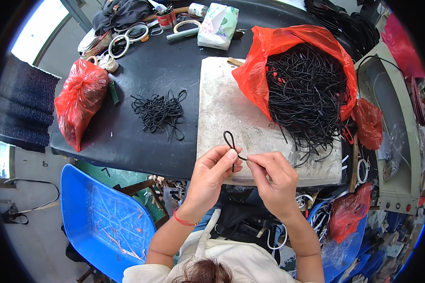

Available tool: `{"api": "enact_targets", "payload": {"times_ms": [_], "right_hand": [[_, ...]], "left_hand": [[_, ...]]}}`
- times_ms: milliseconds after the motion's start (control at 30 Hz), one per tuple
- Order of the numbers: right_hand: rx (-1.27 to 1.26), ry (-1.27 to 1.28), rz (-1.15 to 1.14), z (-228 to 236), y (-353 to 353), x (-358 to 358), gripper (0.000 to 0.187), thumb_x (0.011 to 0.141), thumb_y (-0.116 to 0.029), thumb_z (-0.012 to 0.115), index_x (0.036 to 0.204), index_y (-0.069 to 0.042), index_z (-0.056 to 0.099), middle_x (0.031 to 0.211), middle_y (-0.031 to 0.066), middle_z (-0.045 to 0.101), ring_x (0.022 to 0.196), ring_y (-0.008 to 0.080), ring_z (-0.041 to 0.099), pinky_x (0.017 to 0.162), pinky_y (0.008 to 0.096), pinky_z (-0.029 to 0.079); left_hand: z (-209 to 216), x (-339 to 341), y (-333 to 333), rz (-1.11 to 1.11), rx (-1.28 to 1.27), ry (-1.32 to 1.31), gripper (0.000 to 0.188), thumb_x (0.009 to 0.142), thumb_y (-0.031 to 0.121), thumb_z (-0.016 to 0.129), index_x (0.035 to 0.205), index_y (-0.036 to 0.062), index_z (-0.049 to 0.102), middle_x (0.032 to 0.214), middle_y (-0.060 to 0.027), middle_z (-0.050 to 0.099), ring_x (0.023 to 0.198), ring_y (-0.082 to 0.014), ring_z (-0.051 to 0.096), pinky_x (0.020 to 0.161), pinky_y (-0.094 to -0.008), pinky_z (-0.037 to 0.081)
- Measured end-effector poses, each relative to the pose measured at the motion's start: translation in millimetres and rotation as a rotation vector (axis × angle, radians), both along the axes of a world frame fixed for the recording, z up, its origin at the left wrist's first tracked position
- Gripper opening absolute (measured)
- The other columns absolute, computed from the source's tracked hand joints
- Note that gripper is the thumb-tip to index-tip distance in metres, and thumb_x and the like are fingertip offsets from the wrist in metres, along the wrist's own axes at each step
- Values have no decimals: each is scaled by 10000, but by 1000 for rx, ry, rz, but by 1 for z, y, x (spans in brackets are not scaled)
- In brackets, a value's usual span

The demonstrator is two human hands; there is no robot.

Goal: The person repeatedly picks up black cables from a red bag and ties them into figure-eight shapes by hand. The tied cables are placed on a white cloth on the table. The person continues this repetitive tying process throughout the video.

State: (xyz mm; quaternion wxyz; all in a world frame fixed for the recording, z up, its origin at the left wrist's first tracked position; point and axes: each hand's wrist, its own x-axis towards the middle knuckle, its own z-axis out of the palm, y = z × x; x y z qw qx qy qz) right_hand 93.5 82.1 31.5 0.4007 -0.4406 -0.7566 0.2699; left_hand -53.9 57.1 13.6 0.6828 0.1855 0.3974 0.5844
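My left hand (216, 165) pinches a thin black cord (228, 137) between thumb and fingers; a loop of it stands up above the thumb and one end hangs below. At the cord's other stretch, my right hand (272, 177) is closed with thumb and forefinger on it. Both hands are over the near edge of a pale, stained board (217, 104). To the right, an open red plastic bag (255, 56) is full of loose black cords (307, 85), some spilling onto the board. A smaller pile of looped black cords (159, 112) lies left of the board.
A tied red bag (81, 96) sits at the table's left. Tape rolls (119, 46), a red can (166, 20) and a tissue pack (218, 27) stand at the back. Blue tubs (97, 212) flank me below the table. A grey metal housing (406, 155) is at right.
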Motion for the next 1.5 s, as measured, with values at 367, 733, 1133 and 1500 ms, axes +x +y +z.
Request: {"api": "enact_targets", "payload": {"times_ms": [367,733,1133,1500], "right_hand": [[57,-49,87,-2,3,2,187,722,20,646,903,-24,626,767,87,555,628,224,571,549,298,464],[270,-228,164,9,8,10,225,700,29,631,920,-14,616,779,79,548,671,221,570,562,304,474],[196,-178,138,9,7,11,217,674,31,639,883,-22,616,771,71,543,665,220,552,572,321,453],[81,-277,197,30,32,29,101,760,-17,594,861,-24,591,763,100,509,712,271,501,618,349,415]], "left_hand": [[5,-1,2,57,0,-201,142,879,157,553,946,38,589,870,-13,586,775,-74,544,742,-225,442],[1,-9,3,-283,-8,49,199,871,170,574,943,-12,609,825,-50,614,764,-103,585,711,-256,503],[5,-8,-1,-285,19,211,175,881,116,541,942,-43,584,843,-96,630,738,-135,600,685,-260,503],[21,-9,-9,-344,162,390,207,872,78,541,1044,-30,579,793,-54,593,734,-108,573,680,-242,478]]}}
